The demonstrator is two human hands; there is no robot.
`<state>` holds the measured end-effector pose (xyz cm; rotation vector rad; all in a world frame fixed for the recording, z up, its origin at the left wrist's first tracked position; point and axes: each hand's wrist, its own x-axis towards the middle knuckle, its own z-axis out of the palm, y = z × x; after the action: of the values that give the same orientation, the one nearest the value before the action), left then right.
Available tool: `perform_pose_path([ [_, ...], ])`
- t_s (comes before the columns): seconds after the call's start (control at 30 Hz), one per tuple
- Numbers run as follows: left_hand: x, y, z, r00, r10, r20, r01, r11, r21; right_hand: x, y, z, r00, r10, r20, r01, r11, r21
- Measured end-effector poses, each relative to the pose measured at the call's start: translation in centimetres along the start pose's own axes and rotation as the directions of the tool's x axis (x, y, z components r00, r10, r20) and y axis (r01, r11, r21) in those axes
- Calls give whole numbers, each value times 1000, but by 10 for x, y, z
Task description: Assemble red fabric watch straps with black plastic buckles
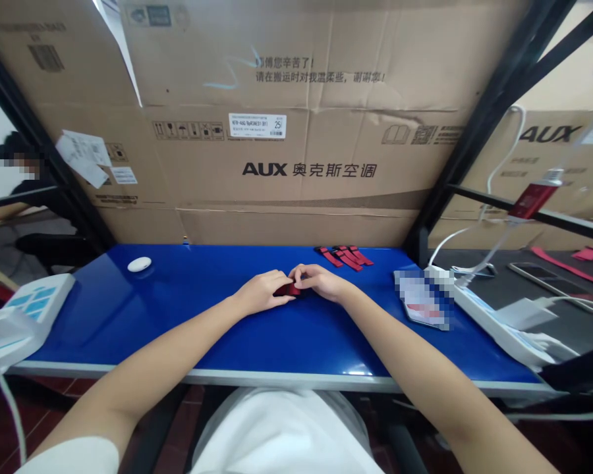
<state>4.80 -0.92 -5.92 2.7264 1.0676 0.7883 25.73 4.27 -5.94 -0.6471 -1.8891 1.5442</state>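
Observation:
Over the middle of the blue tabletop [188, 329], my left hand [261, 292] and my right hand [322, 282] meet at a small red strap [288, 289] with a dark part beside it. The left thumb and fingers pinch the strap from the left side. Fingertips of the right hand are closed on its right end. Most of the strap is hidden by my fingers, so its full shape cannot be made out. Beyond my hands, near the back edge, lie several red straps [348, 258] with black ends.
A phone [422, 299] and a white power strip [499, 322] lie on the right. Another power strip [44, 309] is at far left, near a white oval object [139, 264]. Cardboard [306, 217] walls the back between black posts. A person [34, 178] sits beyond, left.

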Motion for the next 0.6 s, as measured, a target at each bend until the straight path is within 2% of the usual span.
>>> perform_pose_path([
  [0.1,2,0,1,994,-72,-76,67,995,-68,1,-2,1,999,0,-33,0,1000,-5],
  [0.23,5,1,0,990,-103,-96,95,992,-84,3,-3,1,994,-83,-74,62,968,-244],
  [0.43,7,6,-2,985,-130,-116,115,985,-130,1,-14,3,995,-73,-73,52,964,-261],
  [0.5,6,4,-2,985,-143,-98,129,983,-133,0,-19,1,992,-84,-89,64,976,-209],
  [0.6,3,-1,-2,976,-196,-99,178,970,-169,0,-21,-4,978,-114,-172,121,992,29],
])
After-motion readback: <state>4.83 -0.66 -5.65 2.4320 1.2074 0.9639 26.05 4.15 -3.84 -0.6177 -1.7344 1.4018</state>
